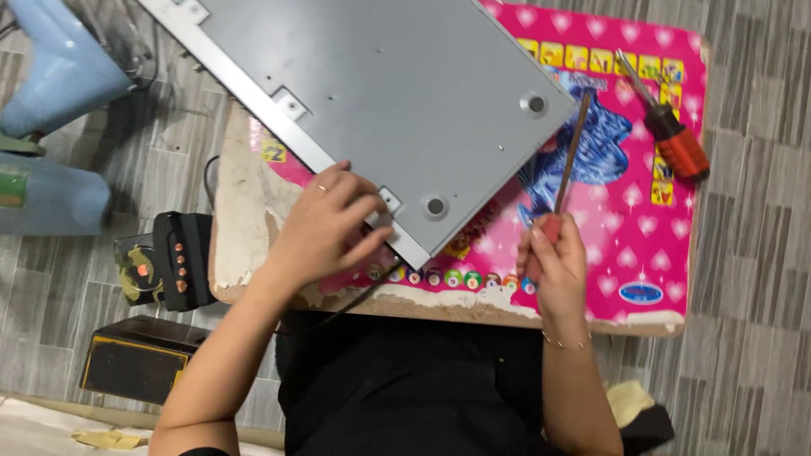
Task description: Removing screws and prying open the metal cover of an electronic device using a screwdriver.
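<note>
Grey metal panel (397, 93) lies flat and skewed on a small pink table (650, 245), its near corner pointing at the person and its far end running past the table's edge.

Left hand (325, 228) sits on the panel's near edge by a mounting tab (389, 200): fingers curled close together, tips pressing or pinching at the rim. Can't tell if anything small is held under them.

Right hand (553, 262) is closed round the red handle of a long screwdriver (570, 156), shaft angled up so the tip is at or just beside the panel's right corner, near a round foot (535, 104). A second foot (435, 205) sits close to the left fingers.

Risks as I read it:
- Panel overhangs the table. Press on the near corner and it can pivot or slide.
- Long shaft, grip far from the tip: it can skate off and scratch the panel or gouge the tabletop.
- Left fingertips on a sheet-metal edge: cut risk if the panel shifts.
- Orange screwdriver (672, 135) lies near the table's far right edge; a knock could roll it to the floor.
- Black box (182, 257) and other gear sit on the floor below the left edge, in the drop zone.
</note>
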